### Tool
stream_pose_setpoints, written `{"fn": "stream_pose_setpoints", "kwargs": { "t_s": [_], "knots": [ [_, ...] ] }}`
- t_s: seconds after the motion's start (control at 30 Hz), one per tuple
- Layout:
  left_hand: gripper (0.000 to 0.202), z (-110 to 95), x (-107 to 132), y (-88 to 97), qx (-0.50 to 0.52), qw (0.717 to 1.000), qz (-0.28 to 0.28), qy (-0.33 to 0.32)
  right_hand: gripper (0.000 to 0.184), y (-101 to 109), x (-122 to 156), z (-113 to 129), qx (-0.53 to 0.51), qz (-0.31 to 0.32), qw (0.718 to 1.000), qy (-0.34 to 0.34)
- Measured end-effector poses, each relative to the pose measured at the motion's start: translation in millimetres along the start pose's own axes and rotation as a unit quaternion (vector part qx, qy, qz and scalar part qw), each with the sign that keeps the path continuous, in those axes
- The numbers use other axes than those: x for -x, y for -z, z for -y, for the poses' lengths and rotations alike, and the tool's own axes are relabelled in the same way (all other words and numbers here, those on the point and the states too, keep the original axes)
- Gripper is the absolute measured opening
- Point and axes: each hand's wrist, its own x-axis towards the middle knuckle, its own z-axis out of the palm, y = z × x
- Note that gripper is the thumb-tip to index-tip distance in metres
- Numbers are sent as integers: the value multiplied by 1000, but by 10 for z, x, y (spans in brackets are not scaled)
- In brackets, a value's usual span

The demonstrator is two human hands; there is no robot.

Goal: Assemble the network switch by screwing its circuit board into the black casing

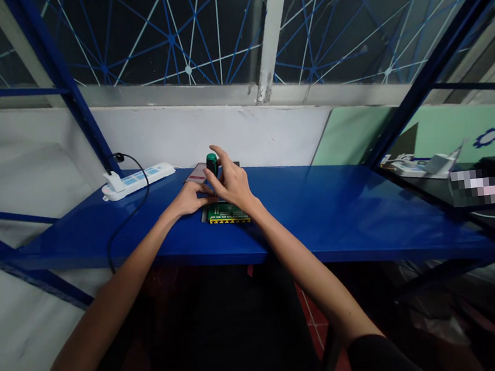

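Observation:
My right hand [233, 181] is above the circuit board, its thumb against an upright screwdriver handle [212, 164], dark with a green top. The index finger is raised and curves past the handle. Low on the left, my left hand [190, 198] reaches in with thumb and fingers pressed together near the board's far edge, just under the handle. What its fingertips pinch is hidden, as is the screwdriver's tip. Below both hands lies the green circuit board [228, 212], edged in yellow along its near side and partly covered by my right wrist.
A phone-like flat object [198, 173] lies behind my hands. To the left sits a white power strip [138, 181] with a black cable [133, 212] running over the blue desk [316, 213]. Blue frame posts rise at both sides. Papers [431, 165] and clutter are on the right.

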Motion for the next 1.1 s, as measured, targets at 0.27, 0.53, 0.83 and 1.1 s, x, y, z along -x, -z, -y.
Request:
{"fn": "stream_pose_setpoints", "kwargs": {
  "t_s": [0.27, 0.53, 0.83, 1.1],
  "knots": [
    [21, -100, 6, 0, -9, 1000, -18, 19, 55, 27, 4, 15, -12, 3, 1000, 3],
    [18, -101, 2, -2, -21, 999, -27, 15, 55, 48, -4, 25, -3, 12, 1000, 12],
    [23, -75, 12, 5, -55, 998, -38, 10, 54, 15, -6, 7, -3, -6, 1000, 4],
    [18, -19, 16, 2, -43, 999, 0, -19, 55, 6, 1, 10, 9, -1, 1000, 14]
  ]
}}
